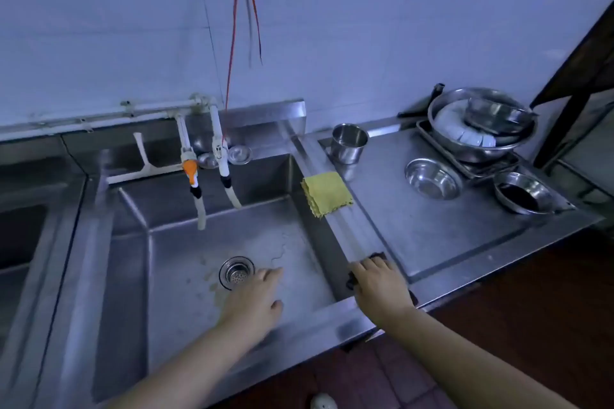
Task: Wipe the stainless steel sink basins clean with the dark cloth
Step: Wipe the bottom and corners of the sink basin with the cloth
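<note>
My right hand (pixel 382 285) grip pressing dark cloth (pixel 377 256) on sink rim, lower right of centre. Basin (pixel 199 276) lies left of cloth. Left hand (pixel 255 302) loose, empty, already inside basin beside drain (pixel 236 273).

sink basin (pixel 186 302) showing dull brushed steel, bowls (pixel 432 178) gleaming polished metal, yellow cloth (pixel 327 193) looking matt, pipes (pixel 216 124) white plastic
</note>
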